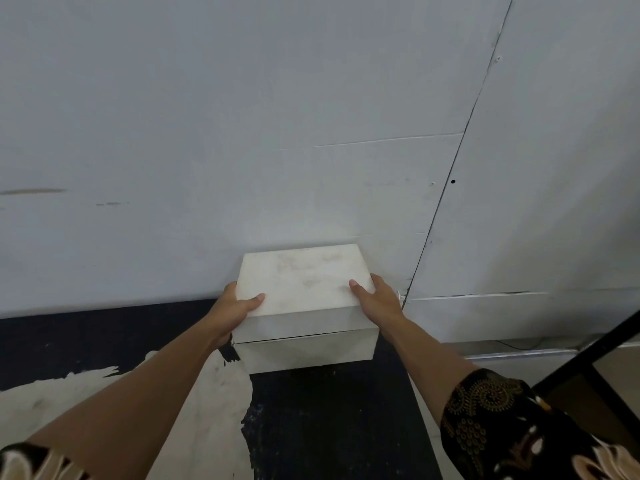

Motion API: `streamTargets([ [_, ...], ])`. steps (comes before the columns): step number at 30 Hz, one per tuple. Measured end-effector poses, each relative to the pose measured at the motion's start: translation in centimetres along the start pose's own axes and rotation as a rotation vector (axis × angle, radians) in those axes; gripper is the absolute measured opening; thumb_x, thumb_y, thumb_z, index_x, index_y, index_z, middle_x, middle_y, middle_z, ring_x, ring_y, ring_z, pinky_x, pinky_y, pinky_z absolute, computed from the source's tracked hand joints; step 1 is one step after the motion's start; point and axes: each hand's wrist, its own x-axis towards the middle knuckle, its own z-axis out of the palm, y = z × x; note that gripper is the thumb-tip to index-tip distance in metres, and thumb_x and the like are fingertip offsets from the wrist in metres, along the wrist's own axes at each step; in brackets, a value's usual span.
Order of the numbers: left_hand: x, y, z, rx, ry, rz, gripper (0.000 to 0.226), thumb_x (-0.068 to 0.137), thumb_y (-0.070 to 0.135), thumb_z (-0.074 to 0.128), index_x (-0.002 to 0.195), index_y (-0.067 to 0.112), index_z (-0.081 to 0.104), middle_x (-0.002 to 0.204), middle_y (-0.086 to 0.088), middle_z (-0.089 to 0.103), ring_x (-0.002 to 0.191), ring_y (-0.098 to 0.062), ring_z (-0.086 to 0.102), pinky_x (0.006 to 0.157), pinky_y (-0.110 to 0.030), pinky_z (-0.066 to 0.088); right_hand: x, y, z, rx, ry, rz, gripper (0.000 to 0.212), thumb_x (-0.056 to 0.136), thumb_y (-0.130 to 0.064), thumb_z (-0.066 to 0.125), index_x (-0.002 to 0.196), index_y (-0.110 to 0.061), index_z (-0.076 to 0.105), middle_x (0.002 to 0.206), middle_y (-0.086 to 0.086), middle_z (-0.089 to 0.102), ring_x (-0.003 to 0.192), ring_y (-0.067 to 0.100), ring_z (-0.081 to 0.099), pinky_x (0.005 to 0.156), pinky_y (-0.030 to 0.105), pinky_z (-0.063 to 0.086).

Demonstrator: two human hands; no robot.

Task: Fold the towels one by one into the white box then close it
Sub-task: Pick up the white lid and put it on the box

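white box [304, 344] sits on a dark, worn surface [329, 410], its back close against a pale wall [242, 133]. lid [301, 282] is on, and a thin dark seam shows along the front between lid and base, so it looks seated or very nearly so. no towels in view; contents cannot be checked.

left grip [235, 304] clasps the lid's left edge with the thumb [256, 299] flat on top and the fingers wrapped down the side, out of sight. right grip [375, 299] mirrors it on the right edge, thumb [356, 287] on top. both are closed round the lid, holding nothing else.

handling, judged: rigid board walls and a smooth, matte skin, likely light even when filled with cloth. the flat top could dent under hard thumb pressure. best hold is at the two opposite side edges, as now. press evenly so the lid goes down square and does not jam on a corner.

patterned sleeve [502, 420] on the right arm; black frame [606, 351] at far right, well apart.
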Motion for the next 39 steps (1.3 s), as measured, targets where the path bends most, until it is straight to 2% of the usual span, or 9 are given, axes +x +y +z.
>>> streamTargets([
  [5,-0.2,-0.1,0.2,0.006,0.024,0.014,0.043,0.090,0.023,0.069,0.126,0.020,0.046,0.113,0.000,0.059,0.102,-0.020,0.059,0.092,-0.040,0.050,0.1,0.0,0.2,-0.022,0.018,-0.010,0.060,0.092,-0.052,0.057,0.141,-0.019,0.046,0.132,0.004,0.055,0.117,0.023,0.053,0.090,0.031,0.042],
  [8,-0.3,-0.4,0.3,0.023,0.040,0.033,0.045,0.090,0.025,0.069,0.128,0.019,0.047,0.118,0.000,0.059,0.108,-0.022,0.058,0.096,-0.042,0.049,0.0,-0.4,0.1,-0.037,0.037,-0.056,0.052,0.095,-0.046,0.056,0.137,-0.016,0.049,0.121,0.000,0.056,0.103,0.018,0.053,0.083,0.027,0.040],
  [12,-0.5,-1.6,0.3,0.094,0.051,0.038,0.060,0.087,0.030,0.071,0.138,0.019,0.042,0.127,0.001,0.056,0.114,-0.021,0.055,0.099,-0.042,0.047,-0.6,1.1,0.6,0.013,0.016,-0.052,0.053,0.094,-0.047,0.057,0.139,-0.021,0.046,0.128,0.003,0.055,0.103,0.016,0.053,0.084,0.028,0.042],
  [17,-0.6,-2.2,0.4,0.247,0.098,0.041,0.069,0.085,0.043,0.069,0.144,0.027,0.036,0.140,-0.004,0.035,0.114,-0.021,0.046,0.106,-0.045,0.041,-0.9,1.9,1.0,0.014,0.009,-0.037,0.048,0.097,-0.040,0.054,0.139,-0.019,0.045,0.116,-0.003,0.052,0.099,0.015,0.050,0.082,0.028,0.039],
  [21,-0.3,-2.7,0.7,0.243,0.054,0.029,0.065,0.090,0.035,0.065,0.145,0.023,0.034,0.143,-0.005,0.040,0.119,-0.022,0.046,0.106,-0.044,0.040,-0.6,2.6,1.4,-0.035,-0.004,-0.020,0.054,0.096,-0.044,0.052,0.145,-0.025,0.039,0.134,0.004,0.053,0.109,0.019,0.052,0.088,0.031,0.042],
  [24,-0.1,-2.9,0.9,0.231,0.028,0.034,0.063,0.093,0.031,0.062,0.147,0.021,0.032,0.142,-0.002,0.046,0.125,-0.022,0.046,0.107,-0.042,0.039,-0.4,3.0,1.7,-0.136,-0.011,0.005,0.068,0.096,-0.049,0.050,0.154,-0.033,0.019,0.146,0.009,0.041,0.127,0.029,0.046,0.102,0.039,0.039],
  [29,0.5,-3.4,1.0,0.405,0.028,-0.024,0.071,0.094,0.033,0.059,0.151,0.014,0.020,0.148,-0.008,0.039,0.131,-0.027,0.043,0.109,-0.044,0.037,-0.1,3.0,2.4,-0.361,-0.044,0.000,0.070,0.093,-0.058,0.048,0.154,-0.041,0.017,0.140,0.017,0.036,0.125,0.038,0.043,0.106,0.043,0.036],
  [34,0.5,-3.4,1.3,0.650,-0.009,-0.062,0.087,0.099,0.042,0.046,0.153,0.009,-0.013,0.163,-0.011,0.006,0.146,-0.031,0.020,0.117,-0.042,0.024,0.0,3.2,2.4,-0.487,-0.054,-0.037,0.077,0.091,-0.061,0.049,0.155,-0.037,0.013,0.138,0.016,0.038,0.122,0.037,0.045,0.102,0.042,0.041],
  [39,0.6,-3.1,1.1,0.804,-0.038,-0.066,0.083,0.100,0.048,0.037,0.152,0.011,-0.017,0.163,-0.011,-0.001,0.146,-0.033,0.022,0.112,-0.042,0.031,0.1,2.4,1.9,-0.603,-0.094,-0.067,0.080,0.091,-0.064,0.045,0.155,-0.030,0.012,0.140,0.017,0.038,0.124,0.035,0.048,0.100,0.042,0.042],
])
